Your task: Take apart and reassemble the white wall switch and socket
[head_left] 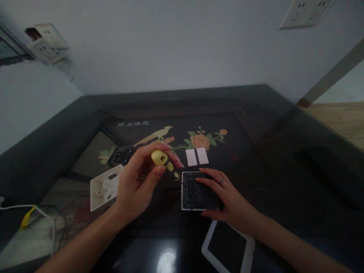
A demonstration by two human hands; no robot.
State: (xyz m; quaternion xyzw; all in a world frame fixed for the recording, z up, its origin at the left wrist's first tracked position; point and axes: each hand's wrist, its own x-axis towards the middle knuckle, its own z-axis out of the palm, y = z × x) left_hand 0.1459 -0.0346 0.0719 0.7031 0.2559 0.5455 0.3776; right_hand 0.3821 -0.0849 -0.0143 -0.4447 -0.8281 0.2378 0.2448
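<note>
My left hand [135, 185] is closed round a yellow-and-black screwdriver [170, 166]. Its thin shaft slants down to the right, and the tip meets the black face of a square wall switch [195, 197] with a white edge. The switch lies on the dark table. From the right side, my right hand [229, 199] grips it, with fingers over the top and thumb at the lower edge. Just beyond the switch lie two white rectangular pieces, a left one [191, 157] and a right one [202, 156]. Nearer to me, a white square frame [209, 242] lies partly under my right wrist.
A white mounting box [98, 191] sits left of my left hand, partly hidden by it. Behind it is a black plastic frame [119, 155]. A white cable [42, 212] runs at the far left. The glossy table [273, 159] meets a wall with sockets [305, 13].
</note>
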